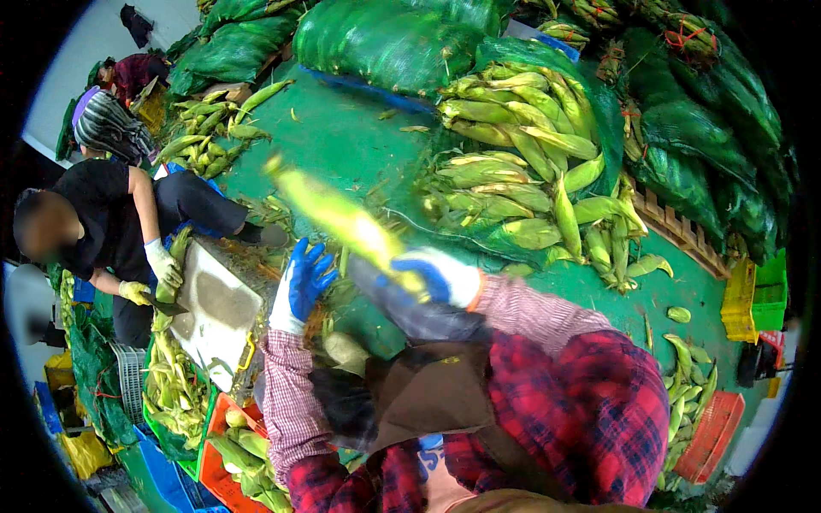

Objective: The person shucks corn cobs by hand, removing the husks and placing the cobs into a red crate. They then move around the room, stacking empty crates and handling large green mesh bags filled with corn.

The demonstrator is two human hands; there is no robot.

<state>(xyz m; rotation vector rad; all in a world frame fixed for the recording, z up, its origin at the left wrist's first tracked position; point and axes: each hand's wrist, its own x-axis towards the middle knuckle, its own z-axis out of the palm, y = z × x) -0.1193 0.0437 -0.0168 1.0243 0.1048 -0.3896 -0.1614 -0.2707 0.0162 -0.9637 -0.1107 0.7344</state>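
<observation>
The floor (pixel 342 141) is green and covered with corn. Large green net sacks (pixel 385 38) lie along its far edge, and one open sack (pixel 599 111) near the middle spills a big heap of corn ears (pixel 522 162) still in their husks. More ears lie in a small pile (pixel 205 128) at the far left corner of the floor, and some lie loose near the right edge beside a yellow crate (pixel 740 299) and an orange crate (pixel 714 432).

The person wears a red checked shirt and white gloves with blue palms. The right hand (pixel 440 275) is closed around the lower end of one corn ear (pixel 342 214), which is lifted above the floor and points up and to the left; it looks blurred. The left hand (pixel 301 286) is open with the fingers spread apart, just beside the ear, not touching it as far as I can tell.

At the left, another person in a black shirt (pixel 94 214) sits by a white cutting board (pixel 218 312), with gloved hands on corn at its left edge. Orange crates (pixel 227 462) near the bottom hold more ears.
</observation>
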